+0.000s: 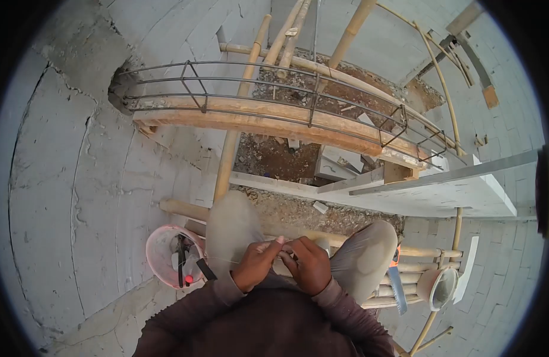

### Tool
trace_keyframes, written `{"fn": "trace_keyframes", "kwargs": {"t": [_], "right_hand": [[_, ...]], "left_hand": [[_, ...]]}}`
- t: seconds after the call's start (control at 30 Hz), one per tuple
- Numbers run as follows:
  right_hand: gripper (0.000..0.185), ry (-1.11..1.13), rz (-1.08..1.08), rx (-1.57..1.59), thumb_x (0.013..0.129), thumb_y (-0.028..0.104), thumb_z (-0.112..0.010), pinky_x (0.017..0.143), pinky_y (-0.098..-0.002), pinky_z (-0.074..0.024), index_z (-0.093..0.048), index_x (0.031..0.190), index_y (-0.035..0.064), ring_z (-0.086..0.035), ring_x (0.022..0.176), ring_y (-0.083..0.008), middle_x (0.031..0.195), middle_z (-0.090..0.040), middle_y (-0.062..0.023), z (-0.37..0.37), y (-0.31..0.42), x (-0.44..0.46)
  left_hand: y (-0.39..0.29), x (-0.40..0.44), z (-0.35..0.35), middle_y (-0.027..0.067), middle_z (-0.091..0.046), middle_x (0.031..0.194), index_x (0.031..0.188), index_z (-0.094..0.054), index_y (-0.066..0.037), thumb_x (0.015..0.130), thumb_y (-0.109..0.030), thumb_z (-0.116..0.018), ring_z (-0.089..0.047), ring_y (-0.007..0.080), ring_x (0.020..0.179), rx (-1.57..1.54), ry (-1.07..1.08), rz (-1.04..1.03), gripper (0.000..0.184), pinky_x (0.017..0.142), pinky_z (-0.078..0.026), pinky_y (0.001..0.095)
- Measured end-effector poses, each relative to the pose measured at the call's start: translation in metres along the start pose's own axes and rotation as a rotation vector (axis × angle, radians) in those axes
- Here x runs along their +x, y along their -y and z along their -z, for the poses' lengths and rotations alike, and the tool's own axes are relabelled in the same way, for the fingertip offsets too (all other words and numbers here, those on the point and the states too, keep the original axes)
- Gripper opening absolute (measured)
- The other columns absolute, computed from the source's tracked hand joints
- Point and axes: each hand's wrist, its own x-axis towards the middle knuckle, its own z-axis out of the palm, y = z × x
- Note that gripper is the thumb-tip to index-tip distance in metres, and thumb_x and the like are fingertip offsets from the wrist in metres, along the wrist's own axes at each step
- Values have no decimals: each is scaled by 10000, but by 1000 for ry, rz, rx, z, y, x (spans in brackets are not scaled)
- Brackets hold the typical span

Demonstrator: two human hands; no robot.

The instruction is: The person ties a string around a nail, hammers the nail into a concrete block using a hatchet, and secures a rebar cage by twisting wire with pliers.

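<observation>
Dark shirt (256, 324), hands (255, 266) together, thin strand (224, 260) at left

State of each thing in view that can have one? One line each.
Left hand: fingers curled, grip unclear
Right hand: fingers curled, grip unclear
Thin strand: extended beside left hand
Left bucket: open, things inside
Right bucket: open, grey inside
Saw: blade uncovered
Steel cage: bars bare, one end in wall hole
</observation>
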Motion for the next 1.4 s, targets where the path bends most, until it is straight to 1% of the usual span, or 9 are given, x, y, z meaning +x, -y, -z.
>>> {"fn": "trace_keyframes", "kwargs": {"t": [0.13, 0.33, 0.43, 0.5, 0.7, 0.9, 1.07, 1.3, 1.4], "right_hand": [[134, 61, -117, 212, 846, 8, -691, 589, -312, -473, -636, 968, 12, -592, 636, -181, 816, -625, -85, -19, 7, -1], [103, 62, -500, 760, 911, 23, -633, 639, -199, -412, -604, 1009, 12, -516, 710, -42, 824, -602, -12, -1, -5, 4], [145, -84, -368, 851, 942, 139, -625, 636, -240, -416, -538, 958, 23, -504, 687, -93, 816, -557, -29, 30, -12, 17], [147, -179, -308, 909, 947, 144, -623, 659, -246, -412, -530, 972, 33, -486, 721, -101, 940, -538, -45, 50, -15, 19], [180, -181, -219, 815, 917, 134, -664, 602, -240, -433, -532, 958, 18, -513, 680, -120, 898, -538, -65, 75, -23, 13], [163, -96, -254, 767, 937, 134, -631, 620, -239, -426, -522, 988, 24, -504, 707, -108, 919, -538, -51, 69, -7, 12], [142, -106, -315, 781, 908, 68, -670, 651, -240, -460, -551, 962, 11, -543, 710, -110, 876, -559, -54, 70, 11, 5], [86, -28, -362, 787, 915, 36, -643, 662, -226, -457, -570, 947, 4, -557, 728, -91, 877, -572, -38, 56, 19, 2], [91, -9, -348, 772, 914, 42, -647, 649, -214, -459, -572, 943, -2, -563, 733, -87, 881, -579, -38, 54, 20, 4]], "left_hand": [[17, -1, 12, -54, -499, 735, 982, -669, -29, 1044, -417, -473, -431, 26, 698, 34, 65, -254, 440, 591, -342, 235], [11, -22, 34, -17, -557, 882, 1158, -633, 11, 1030, -304, -534, -505, 58, 810, 0, 134, -149, 354, 739, -442, 243], [12, -41, 70, 13, -602, 1009, 1192, -628, 20, 1014, -271, -562, -537, 80, 912, 326, -302, -459, 348, 806, -464, 268], [32, -41, 119, 44, -666, 843, 1118, -637, 53, 981, -278, -605, -650, 146, 825, 252, -668, -530, 360, 755, -508, 305], [135, -67, 300, 212, -716, 973, 986, -686, 32, 873, -366, -656, -702, 323, 875, 675, -1068, 119, 414, 817, -534, 384], [248, -21, 351, 208, -700, 1098, 1076, -713, -30, 878, -349, -597, -661, 351, 1088, 890, -788, 741, 393, 921, -526, 423], [282, 13, 382, 176, -653, 1248, 1157, -712, -88, 905, -301, -528, -623, 342, 1174, 1350, -319, 745, 378, 980, -496, 423], [313, 23, 393, 127, -696, 1177, 1130, -721, -91, 931, -274, -464, -679, 293, 1078, 1384, -385, 787, 373, 910, -540, 425], [305, 28, 393, 175, -655, 1250, 1161, -700, -36, 874, -285, -609, -621, 307, 1189, 1201, -437, 859, 392, 984, -497, 383]]}}
